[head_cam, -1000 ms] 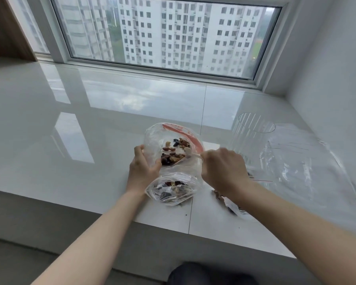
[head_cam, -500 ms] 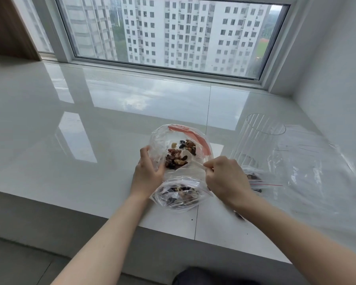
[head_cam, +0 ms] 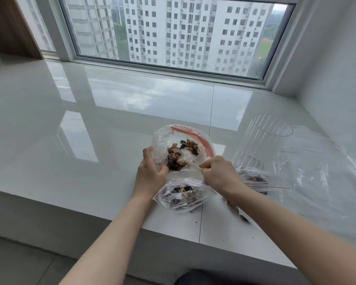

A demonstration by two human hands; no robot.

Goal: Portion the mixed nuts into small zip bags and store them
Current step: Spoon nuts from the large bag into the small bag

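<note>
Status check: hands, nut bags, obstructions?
Left hand grips big nut bag. Right hand holds spoon inside it. Small bag partly filled below. Nothing blocking.

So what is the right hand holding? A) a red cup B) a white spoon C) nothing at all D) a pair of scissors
B: the right hand pinches the handle of a white spoon that reaches into the nuts in the open bag, which the left hand grips by its side.
</note>
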